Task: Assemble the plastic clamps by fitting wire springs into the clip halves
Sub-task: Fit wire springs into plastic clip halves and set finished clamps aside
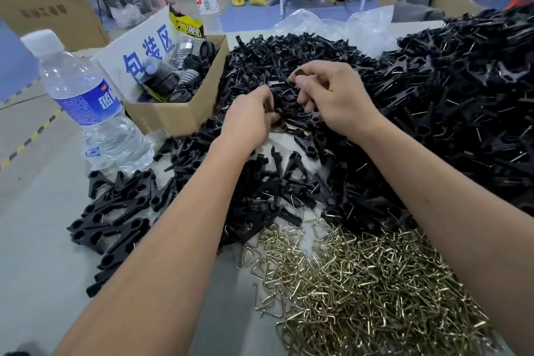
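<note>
Black clip halves [303, 66] heap the tabletop [34, 225]; left hand [248, 118] and right hand [332, 98] each pinch one, springs [361, 283] piled near.

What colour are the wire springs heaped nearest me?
Shiny brass-gold, seen in the head view: the wire springs.

Both bare forearms extend forward, converging toward centre. The left hand [248, 117] is knuckles-up with fingers curled downward. The right hand [332, 95] sits just beside it and slightly higher, fingers curled, thumb and forefinger pinched together at the tips.
</note>
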### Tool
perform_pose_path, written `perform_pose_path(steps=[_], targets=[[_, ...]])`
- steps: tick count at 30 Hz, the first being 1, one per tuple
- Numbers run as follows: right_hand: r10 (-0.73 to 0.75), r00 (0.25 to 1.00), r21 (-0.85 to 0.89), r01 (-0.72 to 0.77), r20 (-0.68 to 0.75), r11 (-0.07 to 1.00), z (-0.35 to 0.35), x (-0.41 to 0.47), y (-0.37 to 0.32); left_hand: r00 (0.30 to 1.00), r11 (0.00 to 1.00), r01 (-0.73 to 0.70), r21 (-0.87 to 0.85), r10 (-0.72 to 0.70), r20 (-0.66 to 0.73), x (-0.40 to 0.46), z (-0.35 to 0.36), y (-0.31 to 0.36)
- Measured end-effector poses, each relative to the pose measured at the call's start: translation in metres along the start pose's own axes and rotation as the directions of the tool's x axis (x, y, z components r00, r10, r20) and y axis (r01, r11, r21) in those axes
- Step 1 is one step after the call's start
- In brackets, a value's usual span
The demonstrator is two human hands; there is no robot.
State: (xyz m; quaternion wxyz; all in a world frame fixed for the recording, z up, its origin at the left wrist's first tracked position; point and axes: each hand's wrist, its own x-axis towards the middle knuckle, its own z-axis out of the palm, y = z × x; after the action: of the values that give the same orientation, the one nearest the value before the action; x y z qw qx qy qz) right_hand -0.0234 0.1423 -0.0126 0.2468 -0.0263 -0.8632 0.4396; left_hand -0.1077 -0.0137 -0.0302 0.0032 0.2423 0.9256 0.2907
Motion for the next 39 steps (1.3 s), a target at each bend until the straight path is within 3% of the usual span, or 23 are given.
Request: perform_pose_path(steps=[4, 6, 9, 11, 13, 17, 20, 25, 30, 34, 39], targets=[[0.145, 0.986, 0.321, -0.111, -0.086, 0.941, -0.01, -0.035, -0.003, 0.978, 0.998, 0.002, -0.071, -0.016, -0.207, -0.012, -0.008, 0.002], [0.193, 0.974, 0.361, -0.138, -0.119, 0.922, -0.016, -0.054, -0.002, 0.966, 0.966, -0.017, -0.259, -0.05, -0.253, -0.028, -0.012, 0.005], [0.242, 0.965, 0.394, -0.183, -0.106, 0.901, -0.022, -0.082, 0.002, 0.979, 0.807, -0.005, -0.591, -0.118, -0.169, -0.057, -0.006, 0.012], [0.252, 0.967, 0.416, -0.212, -0.043, 0.884, -0.026, -0.101, 0.005, 0.984, 0.709, 0.026, -0.704, -0.142, -0.106, -0.071, 0.002, 0.015], [0.253, 0.967, 0.415, -0.217, -0.033, 0.884, -0.029, -0.118, 0.005, 0.987, 0.624, 0.06, -0.779, -0.155, -0.048, -0.082, 0.01, 0.016], [0.27, 0.941, 0.387, -0.176, -0.203, 0.905, -0.029, -0.138, 0.004, 0.988, 0.471, 0.114, -0.875, -0.147, 0.049, -0.096, 0.018, 0.015], [0.238, 0.948, 0.369, -0.148, -0.212, 0.918, -0.025, -0.144, 0.005, 0.991, 0.389, 0.103, -0.915, -0.122, 0.059, -0.103, 0.02, 0.016], [0.194, 0.978, 0.406, -0.145, -0.081, 0.902, -0.02, -0.147, 0.005, 0.997, 0.401, 0.072, -0.913, -0.022, 0.07, -0.111, 0.022, 0.018], [0.24, 0.966, 0.444, -0.177, -0.09, 0.878, -0.02, -0.149, 0.005, 0.998, 0.565, -0.023, -0.825, 0.065, 0.017, -0.111, 0.026, 0.023], [0.232, 0.971, 0.474, -0.18, -0.053, 0.862, -0.021, -0.147, 0.006, 0.994, 0.548, 0.009, -0.836, 0.089, 0.069, -0.111, 0.025, 0.022], [0.269, 0.959, 0.555, -0.273, 0.091, 0.786, -0.019, -0.146, 0.003, 0.984, 0.523, 0.034, -0.852, 0.133, 0.122, -0.113, 0.024, 0.025]])
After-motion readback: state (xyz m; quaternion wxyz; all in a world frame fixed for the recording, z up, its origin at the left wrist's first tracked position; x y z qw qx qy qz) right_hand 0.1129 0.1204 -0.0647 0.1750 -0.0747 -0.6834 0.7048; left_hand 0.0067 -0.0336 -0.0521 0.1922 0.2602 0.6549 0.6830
